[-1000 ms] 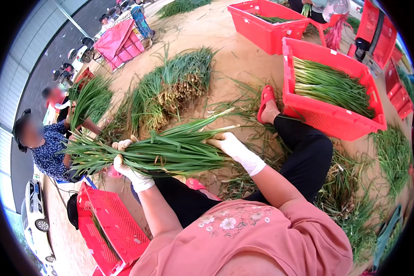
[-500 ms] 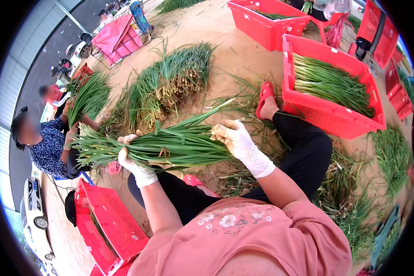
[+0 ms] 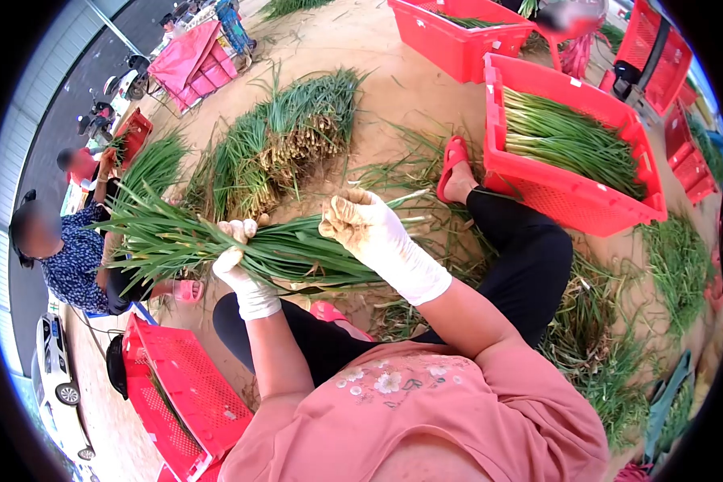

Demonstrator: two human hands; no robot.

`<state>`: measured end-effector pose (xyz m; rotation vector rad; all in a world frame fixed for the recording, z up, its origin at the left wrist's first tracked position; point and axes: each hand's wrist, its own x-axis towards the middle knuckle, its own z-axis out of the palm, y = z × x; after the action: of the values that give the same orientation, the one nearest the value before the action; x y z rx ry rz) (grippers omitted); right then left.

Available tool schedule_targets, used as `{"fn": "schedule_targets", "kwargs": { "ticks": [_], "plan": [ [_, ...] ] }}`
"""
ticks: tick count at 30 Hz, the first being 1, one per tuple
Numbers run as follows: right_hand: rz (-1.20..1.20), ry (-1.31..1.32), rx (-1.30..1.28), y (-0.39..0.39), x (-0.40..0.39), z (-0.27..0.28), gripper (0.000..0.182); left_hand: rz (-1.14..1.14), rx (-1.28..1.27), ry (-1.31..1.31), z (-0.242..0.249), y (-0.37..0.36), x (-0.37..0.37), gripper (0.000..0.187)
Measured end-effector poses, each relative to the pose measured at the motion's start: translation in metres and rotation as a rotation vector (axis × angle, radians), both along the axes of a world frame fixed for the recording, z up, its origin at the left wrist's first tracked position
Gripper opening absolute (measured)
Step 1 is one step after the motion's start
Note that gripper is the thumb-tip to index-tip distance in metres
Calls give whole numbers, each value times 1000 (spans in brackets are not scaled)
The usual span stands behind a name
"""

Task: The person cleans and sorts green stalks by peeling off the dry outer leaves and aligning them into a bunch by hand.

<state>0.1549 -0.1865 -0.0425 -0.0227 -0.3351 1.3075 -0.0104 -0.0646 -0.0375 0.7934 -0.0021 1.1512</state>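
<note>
My left hand, in a white glove, is wrapped round a bunch of garlic chives over my lap. The long green leaves fan out to the left of it, and the pale stem ends point right. My right hand, gloved too and stained brown at the fingers, is raised just over the stem half of the bunch. Its fingers are curled and pressed together; whatever they hold, if anything, is hidden. Beyond the bunch a large heap of chives lies on the ground, roots facing me.
A red crate with chives laid in it stands at my right foot, another red crate behind it. At lower left is a further red crate. A co-worker sits at left. Loose leaves litter the ground at right.
My right hand has moved left, away from the stem ends, and its fingers have curled in. The left hand keeps its hold on the chives. The view has shifted slightly.
</note>
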Motion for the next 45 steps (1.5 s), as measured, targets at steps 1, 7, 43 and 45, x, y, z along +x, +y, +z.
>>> {"fn": "schedule_targets", "kwargs": {
  "ticks": [1,7,43,45],
  "plan": [
    [-3,-40,9,-1,3,12,10,19,8,36,-2,-2,3,31],
    [-277,93,86,-33,69,29,3,106,-68,58,-8,-5,4,34],
    [-622,-1868,-479,-21,39,-117,18,-53,-133,-280,-3,24,-49,26],
    [-624,-1756,-468,-24,38,-117,17,-74,-117,-275,-3,23,-49,23]
  ]
}}
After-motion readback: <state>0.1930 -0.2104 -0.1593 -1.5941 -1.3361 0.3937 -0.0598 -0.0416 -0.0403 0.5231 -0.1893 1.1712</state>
